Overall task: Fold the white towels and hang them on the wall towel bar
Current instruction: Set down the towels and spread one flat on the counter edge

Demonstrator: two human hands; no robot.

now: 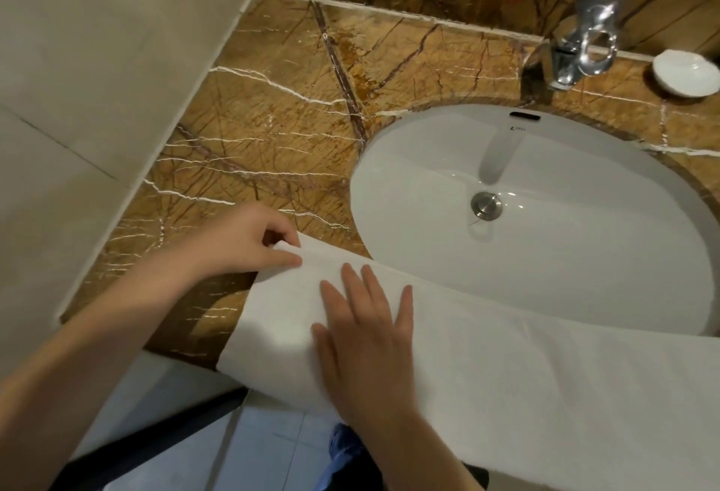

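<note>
— Brown veined marble is seen as the table (280, 109), set into a corner of pale wall tiles. How are the hands placed?

— The left hand (249, 241) is curled at the far left corner of the white towel (526, 366), and that corner is pinched between thumb and fingers. The right hand (366, 338) is laid flat, fingers spread, palm down on the towel; nothing is gripped by it.

— Where is the towel?

— It is spread along the near edge of the table, its left end on the marble, its middle over the near rim of the white basin (545, 241), and its right part carried out of view. A folded edge is seen along its far side.

— What lies beyond?

— A chrome tap (584, 42) is mounted behind the basin, and a small white dish (685, 72) is seen at the far right.
</note>
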